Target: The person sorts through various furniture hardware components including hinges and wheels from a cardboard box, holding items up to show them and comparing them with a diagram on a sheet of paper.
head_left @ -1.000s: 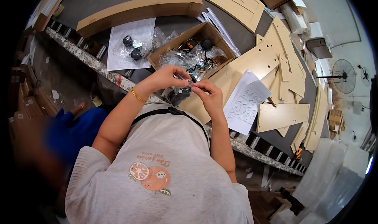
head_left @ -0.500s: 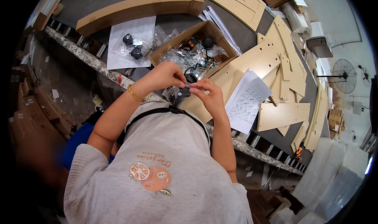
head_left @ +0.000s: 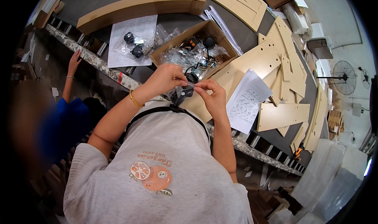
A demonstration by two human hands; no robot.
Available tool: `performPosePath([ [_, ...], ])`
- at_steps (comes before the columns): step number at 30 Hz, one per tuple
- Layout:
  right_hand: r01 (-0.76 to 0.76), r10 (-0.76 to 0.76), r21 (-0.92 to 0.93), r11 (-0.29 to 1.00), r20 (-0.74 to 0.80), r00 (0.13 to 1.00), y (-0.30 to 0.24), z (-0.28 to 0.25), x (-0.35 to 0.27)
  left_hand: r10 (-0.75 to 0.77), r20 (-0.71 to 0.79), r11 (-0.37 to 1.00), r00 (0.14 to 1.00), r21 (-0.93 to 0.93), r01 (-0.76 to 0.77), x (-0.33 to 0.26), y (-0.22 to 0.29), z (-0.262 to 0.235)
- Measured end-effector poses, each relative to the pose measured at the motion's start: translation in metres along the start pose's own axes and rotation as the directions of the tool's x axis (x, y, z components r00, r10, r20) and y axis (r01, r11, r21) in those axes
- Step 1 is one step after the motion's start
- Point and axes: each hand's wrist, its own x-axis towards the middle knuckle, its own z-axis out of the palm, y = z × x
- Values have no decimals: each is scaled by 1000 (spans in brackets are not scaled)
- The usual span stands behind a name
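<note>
Just at the near side of the open brown box [head_left: 220, 36] is a clear plastic bag [head_left: 185, 92] with dark contents; the left hand [head_left: 170, 75] and the right hand [head_left: 212, 93] each have a grip pinching its upper edge, thumb against fingers. Right of the box, a printed sheet [head_left: 248, 100] overlaps pale wooden panels [head_left: 283, 116]. Left of it, bagged black round parts [head_left: 137, 51] lie on a large paper [head_left: 118, 59]. White metal rails [head_left: 225, 26] lie along its far right side on the dark bench [head_left: 244, 35]; beyond it stretches a long carton [head_left: 141, 8].
</note>
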Motion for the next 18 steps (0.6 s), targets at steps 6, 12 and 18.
performPosePath([
  [6,40,-40,-43,998,4,999,1,1,-2,165,-118,982,979,114,-152,-4,0,9],
  [12,31,-32,2,1000,33,999,5,5,4,187,-159,973,969,165,-161,-6,9,11],
  [18,-47,44,53,997,69,997,8,0,5,-35,-140,992,990,-124,18,-8,-8,5],
])
